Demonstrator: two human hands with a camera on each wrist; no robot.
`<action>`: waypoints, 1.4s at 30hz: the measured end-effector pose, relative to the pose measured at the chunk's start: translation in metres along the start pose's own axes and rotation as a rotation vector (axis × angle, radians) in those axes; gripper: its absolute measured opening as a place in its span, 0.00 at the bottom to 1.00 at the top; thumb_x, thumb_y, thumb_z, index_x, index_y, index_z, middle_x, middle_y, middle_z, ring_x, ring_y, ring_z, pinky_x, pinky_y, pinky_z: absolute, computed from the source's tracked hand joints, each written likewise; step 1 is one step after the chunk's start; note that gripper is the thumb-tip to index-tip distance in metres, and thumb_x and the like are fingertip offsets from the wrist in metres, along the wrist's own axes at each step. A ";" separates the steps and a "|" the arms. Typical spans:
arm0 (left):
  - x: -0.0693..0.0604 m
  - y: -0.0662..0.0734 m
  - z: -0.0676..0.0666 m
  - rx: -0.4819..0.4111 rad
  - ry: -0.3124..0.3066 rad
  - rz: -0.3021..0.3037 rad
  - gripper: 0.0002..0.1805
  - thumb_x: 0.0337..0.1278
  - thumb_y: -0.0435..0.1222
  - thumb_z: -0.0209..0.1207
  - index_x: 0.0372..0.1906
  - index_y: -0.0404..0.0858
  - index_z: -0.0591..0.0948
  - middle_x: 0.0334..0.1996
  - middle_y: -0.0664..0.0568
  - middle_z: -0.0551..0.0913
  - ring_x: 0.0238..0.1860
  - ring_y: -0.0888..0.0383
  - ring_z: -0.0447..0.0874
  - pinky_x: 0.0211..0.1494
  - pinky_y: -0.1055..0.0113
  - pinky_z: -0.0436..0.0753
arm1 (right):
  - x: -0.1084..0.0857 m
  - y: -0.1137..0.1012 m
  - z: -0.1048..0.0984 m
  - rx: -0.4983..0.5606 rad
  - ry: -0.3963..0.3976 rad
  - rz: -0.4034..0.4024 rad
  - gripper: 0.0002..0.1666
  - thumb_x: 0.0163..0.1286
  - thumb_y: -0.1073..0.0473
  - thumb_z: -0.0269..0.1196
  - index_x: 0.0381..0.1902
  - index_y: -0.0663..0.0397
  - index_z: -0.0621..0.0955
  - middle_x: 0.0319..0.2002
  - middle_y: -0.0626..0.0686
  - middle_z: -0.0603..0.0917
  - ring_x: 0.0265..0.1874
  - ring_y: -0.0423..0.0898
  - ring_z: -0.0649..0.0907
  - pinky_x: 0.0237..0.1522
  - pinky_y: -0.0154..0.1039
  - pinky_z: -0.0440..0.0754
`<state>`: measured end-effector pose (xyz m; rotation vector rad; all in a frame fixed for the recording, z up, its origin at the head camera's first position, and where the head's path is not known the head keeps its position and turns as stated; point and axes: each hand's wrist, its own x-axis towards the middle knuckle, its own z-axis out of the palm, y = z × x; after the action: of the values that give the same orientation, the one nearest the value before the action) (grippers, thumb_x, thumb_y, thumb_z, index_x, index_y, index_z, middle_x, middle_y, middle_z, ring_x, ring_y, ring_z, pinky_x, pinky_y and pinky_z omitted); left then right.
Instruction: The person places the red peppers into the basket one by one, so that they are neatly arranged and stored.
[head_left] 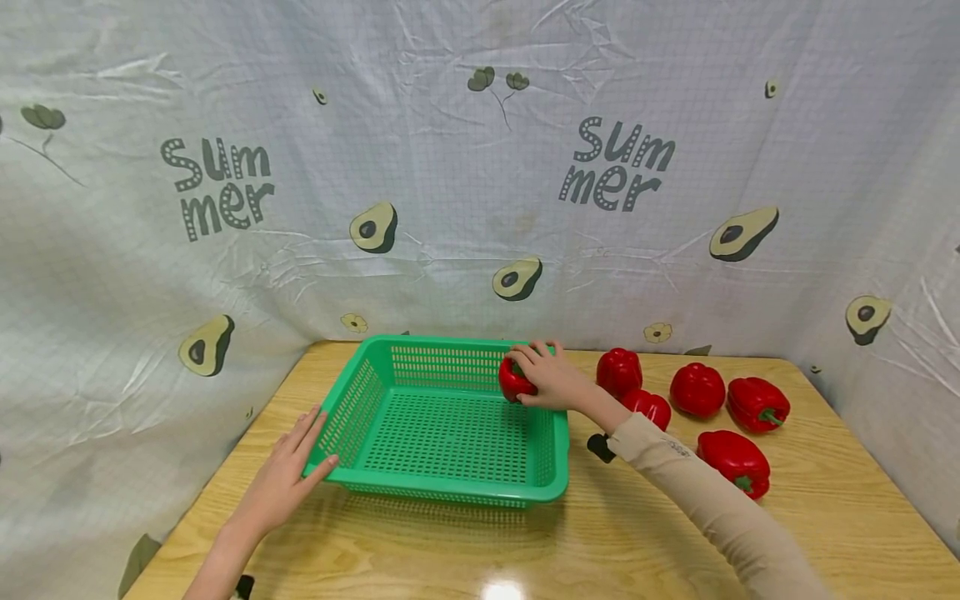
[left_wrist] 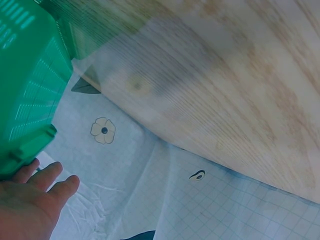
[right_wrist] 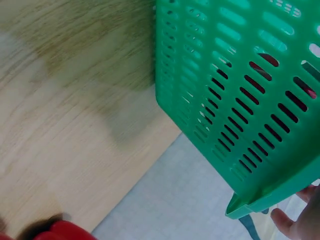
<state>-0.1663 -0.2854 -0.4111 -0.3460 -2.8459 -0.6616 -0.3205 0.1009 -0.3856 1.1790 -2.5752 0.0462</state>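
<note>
A green plastic basket (head_left: 450,487) with slotted walls stands on the wooden table. Over its right end my right hand (head_left: 553,379) grips a red bell pepper (head_left: 513,382), thumb and fingers round it. In the right wrist view bits of red show through the slots of the basket wall (right_wrist: 235,95), and only part of the right hand (right_wrist: 302,220) appears at the rim. My left hand (head_left: 288,471) rests on the basket's left rim with its fingers fairly straight. The left wrist view has that hand (left_wrist: 37,200) at the basket's edge (left_wrist: 35,145).
Several red bell peppers lie on the table to the right of the basket, among them one pepper (head_left: 697,390) at the back and another pepper (head_left: 733,460) nearer the front. A printed cloth (head_left: 450,167) hangs behind the wooden table (head_left: 420,550).
</note>
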 end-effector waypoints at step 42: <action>0.000 -0.002 0.000 0.279 0.093 0.068 0.36 0.56 0.49 0.53 0.66 0.36 0.60 0.64 0.40 0.61 0.56 0.39 0.66 0.48 0.40 0.69 | -0.006 -0.010 -0.007 0.085 -0.208 0.094 0.32 0.60 0.43 0.58 0.61 0.41 0.67 0.58 0.51 0.70 0.55 0.52 0.67 0.57 0.62 0.58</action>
<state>-0.1671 -0.2870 -0.4123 -0.3536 -2.7719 -0.2553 -0.3072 0.1001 -0.3814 1.1457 -2.8352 0.0570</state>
